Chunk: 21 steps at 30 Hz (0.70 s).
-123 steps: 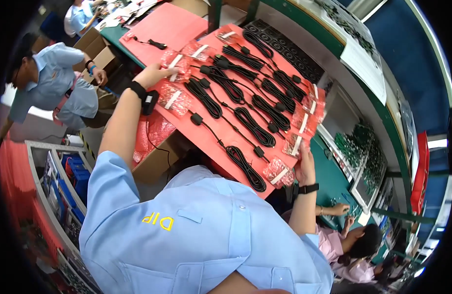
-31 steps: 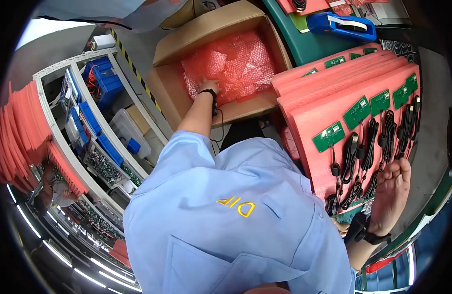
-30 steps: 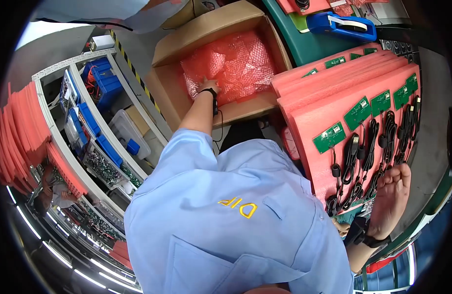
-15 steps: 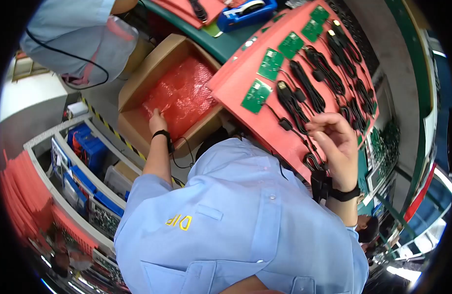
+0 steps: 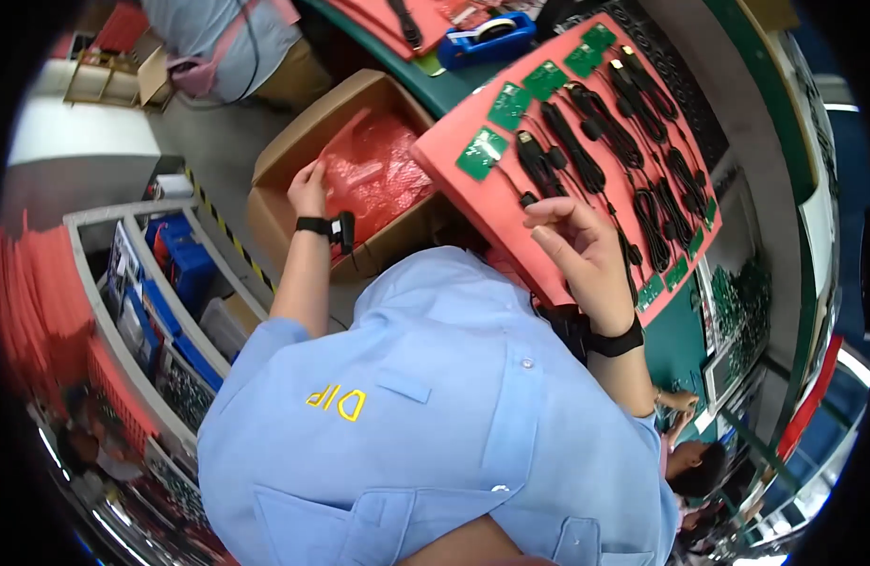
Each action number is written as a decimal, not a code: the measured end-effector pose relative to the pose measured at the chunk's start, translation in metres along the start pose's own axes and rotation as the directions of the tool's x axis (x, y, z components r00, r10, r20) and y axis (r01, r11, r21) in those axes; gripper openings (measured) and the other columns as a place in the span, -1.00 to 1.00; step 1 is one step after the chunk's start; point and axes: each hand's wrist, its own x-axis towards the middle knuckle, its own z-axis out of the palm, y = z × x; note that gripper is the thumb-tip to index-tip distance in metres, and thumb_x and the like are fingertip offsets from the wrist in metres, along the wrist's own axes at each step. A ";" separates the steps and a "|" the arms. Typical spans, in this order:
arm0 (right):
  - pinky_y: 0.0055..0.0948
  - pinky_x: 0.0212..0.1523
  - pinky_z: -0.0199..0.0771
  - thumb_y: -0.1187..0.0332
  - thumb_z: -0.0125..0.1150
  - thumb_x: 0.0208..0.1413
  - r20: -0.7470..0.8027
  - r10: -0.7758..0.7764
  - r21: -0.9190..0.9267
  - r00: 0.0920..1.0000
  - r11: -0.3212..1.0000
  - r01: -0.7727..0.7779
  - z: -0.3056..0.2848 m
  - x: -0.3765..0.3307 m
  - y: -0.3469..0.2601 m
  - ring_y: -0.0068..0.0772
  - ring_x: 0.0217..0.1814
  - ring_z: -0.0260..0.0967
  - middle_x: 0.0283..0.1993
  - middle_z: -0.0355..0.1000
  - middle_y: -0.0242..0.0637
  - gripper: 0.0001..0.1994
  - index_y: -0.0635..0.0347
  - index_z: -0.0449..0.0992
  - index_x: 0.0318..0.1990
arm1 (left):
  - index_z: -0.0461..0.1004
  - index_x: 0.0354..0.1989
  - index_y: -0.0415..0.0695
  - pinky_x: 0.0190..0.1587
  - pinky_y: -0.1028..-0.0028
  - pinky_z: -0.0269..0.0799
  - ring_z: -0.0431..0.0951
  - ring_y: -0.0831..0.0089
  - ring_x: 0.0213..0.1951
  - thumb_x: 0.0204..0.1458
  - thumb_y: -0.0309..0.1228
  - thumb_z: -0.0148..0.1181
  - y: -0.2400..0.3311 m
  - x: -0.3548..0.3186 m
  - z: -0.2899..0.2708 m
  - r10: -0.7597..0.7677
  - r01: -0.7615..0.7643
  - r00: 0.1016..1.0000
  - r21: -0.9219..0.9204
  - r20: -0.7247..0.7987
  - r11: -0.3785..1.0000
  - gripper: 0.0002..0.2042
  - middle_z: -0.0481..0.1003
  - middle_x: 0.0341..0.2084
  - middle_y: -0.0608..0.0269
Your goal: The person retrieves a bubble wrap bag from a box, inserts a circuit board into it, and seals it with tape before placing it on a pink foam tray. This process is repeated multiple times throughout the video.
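Observation:
My left hand [image 5: 308,191] is closed at the left side of a cardboard box [image 5: 267,219], its fingertips pinching the edge of a red bubble wrap sheet [image 5: 383,179]. The sheet rises toward the hand and covers what lies beneath it. My right hand [image 5: 590,259] hovers over the near part of a pink foam sheet [image 5: 439,151], thumb and bent fingers apart with nothing between them. On that foam lie green circuit boards [image 5: 482,154] and coiled black cables [image 5: 573,151], several of each. Part of the cables is hidden behind my right hand.
The foam rests on a green bench [image 5: 435,87], where a blue tape dispenser [image 5: 488,40] stands at the back. A shelf cart [image 5: 185,255] with blue bins is at my left. Another person [image 5: 232,47] is beyond the box. More green boards [image 5: 739,297] fill a rack at right.
My left hand has drawn up the bubble wrap's edge and moved away from me. My right hand has shifted left over the foam. The view has turned slightly.

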 end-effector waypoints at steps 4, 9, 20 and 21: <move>-0.56 0.00 0.33 0.41 0.15 0.12 0.120 -0.008 0.015 0.993 1.000 0.006 0.029 0.038 0.005 -0.53 -0.04 0.36 -0.07 0.43 -0.30 -0.62 0.33 0.34 0.08 | 0.46 -0.21 -0.12 -0.16 0.47 0.47 0.54 0.49 -0.26 0.11 -0.40 0.17 0.049 -0.067 0.020 -0.133 0.327 0.911 -0.488 0.391 0.809 -0.87 0.55 -0.30 0.34; -0.54 0.04 0.31 0.31 0.18 0.12 0.127 0.166 0.146 0.978 0.972 -0.184 0.085 0.102 0.034 -0.46 0.00 0.37 -0.03 0.42 -0.27 -0.39 0.32 0.11 0.27 | 0.41 -0.08 -0.12 0.00 0.38 0.43 0.50 0.45 -0.08 0.15 -0.42 0.09 0.083 -0.131 0.027 0.006 0.401 0.814 -0.568 0.581 0.719 -0.81 0.50 -0.14 0.28; -0.43 -0.27 0.46 0.38 0.34 -0.03 0.138 -0.241 -0.640 0.961 0.718 0.272 0.119 0.094 0.041 -0.26 -0.30 0.45 -0.26 0.45 -0.16 -0.52 0.34 0.27 0.01 | 0.32 0.04 -0.23 0.08 0.30 0.38 0.46 0.31 0.01 0.19 -0.49 -0.04 0.107 -0.162 0.011 -0.109 0.401 0.743 -0.309 0.660 0.862 -0.74 0.46 -0.06 0.17; -0.38 -0.31 0.44 0.37 0.34 -0.04 0.093 -0.375 -0.645 0.922 0.683 0.343 0.109 0.089 0.038 -0.20 -0.33 0.43 -0.30 0.43 -0.15 -0.60 0.31 0.34 -0.07 | 0.32 0.04 -0.24 0.07 0.31 0.38 0.46 0.32 0.00 0.18 -0.49 -0.03 0.107 -0.157 0.008 -0.123 0.451 0.758 -0.378 0.641 0.809 -0.73 0.46 -0.06 0.17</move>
